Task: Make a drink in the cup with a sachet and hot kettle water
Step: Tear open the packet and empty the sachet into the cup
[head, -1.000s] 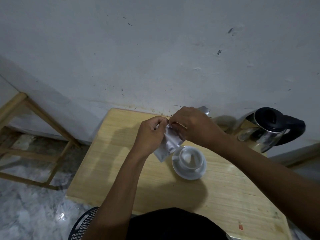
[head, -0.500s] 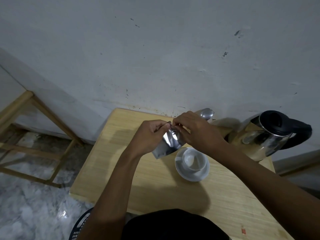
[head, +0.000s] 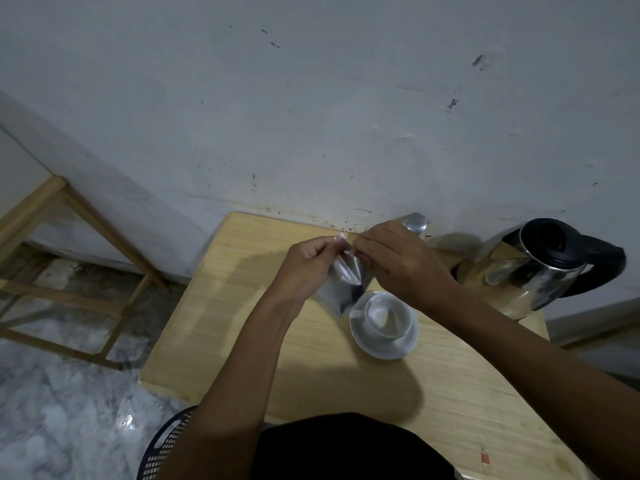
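A silver foil sachet (head: 341, 284) hangs between my hands above the wooden table (head: 242, 306). My left hand (head: 304, 268) pinches its top left corner and my right hand (head: 398, 261) pinches the top right; the top edge looks pulled apart between them. Just below and right of the sachet stands a white cup (head: 388, 315) on a white saucer (head: 381, 348). The cup looks empty. A steel kettle (head: 533, 271) with a black lid and handle stands at the table's far right.
A shiny metal object (head: 414, 223) lies behind my right hand by the wall. A wooden frame (head: 69, 237) stands on the marble floor at left. A black perforated basket edge (head: 166, 445) shows below the table's near edge.
Both hands have stayed on the sachet's top. The pinching fingers have drawn slightly apart and the sachet's mouth has spread. The camera has shifted a little.
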Action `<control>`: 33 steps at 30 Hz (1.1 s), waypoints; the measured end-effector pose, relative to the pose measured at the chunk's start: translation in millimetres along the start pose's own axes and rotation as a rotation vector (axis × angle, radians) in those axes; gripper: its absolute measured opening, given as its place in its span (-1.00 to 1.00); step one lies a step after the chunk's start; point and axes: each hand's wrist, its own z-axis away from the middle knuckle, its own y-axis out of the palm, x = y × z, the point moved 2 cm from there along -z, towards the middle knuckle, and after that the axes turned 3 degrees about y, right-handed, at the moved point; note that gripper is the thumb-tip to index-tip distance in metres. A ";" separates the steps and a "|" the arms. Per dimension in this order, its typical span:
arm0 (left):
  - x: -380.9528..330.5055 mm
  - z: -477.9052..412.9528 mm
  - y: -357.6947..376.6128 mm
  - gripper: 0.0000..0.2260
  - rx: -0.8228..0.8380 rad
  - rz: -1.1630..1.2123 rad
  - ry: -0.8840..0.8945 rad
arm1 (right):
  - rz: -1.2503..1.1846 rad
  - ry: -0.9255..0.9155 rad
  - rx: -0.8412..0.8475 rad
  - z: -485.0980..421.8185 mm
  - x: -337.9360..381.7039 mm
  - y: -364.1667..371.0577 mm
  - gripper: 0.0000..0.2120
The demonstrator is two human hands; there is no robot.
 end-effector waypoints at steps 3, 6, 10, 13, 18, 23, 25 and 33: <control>11.1 -5.0 -9.7 -0.76 -0.102 -0.030 -0.007 | -0.001 -0.033 -0.026 3.7 11.9 -5.1 -0.94; 15.3 -5.7 -16.7 -0.76 -0.065 -0.066 0.036 | -0.066 0.066 -0.018 12.1 6.8 -5.4 -0.95; 21.3 -5.7 -26.2 -0.76 -0.134 -0.015 0.031 | -0.198 0.324 -0.035 33.7 7.2 -8.0 -0.87; 28.8 -3.7 -41.0 -0.79 -0.256 0.009 -0.019 | -0.358 0.613 -0.156 48.3 15.4 -12.5 -0.93; 39.3 2.2 -64.7 -0.80 -0.264 0.051 -0.063 | -0.644 1.158 -0.094 59.4 18.3 22.1 -0.90; 45.0 15.5 -72.6 -0.78 -0.264 -0.016 -0.095 | -0.676 1.222 0.173 50.0 28.2 84.3 -0.92; 48.5 20.3 -74.2 -0.77 -0.261 -0.024 -0.103 | -0.635 1.214 0.263 45.3 31.0 107.2 -0.86; 59.4 35.1 -78.7 -0.77 -0.294 -0.015 -0.122 | -0.582 1.349 0.453 49.8 35.7 162.2 -0.83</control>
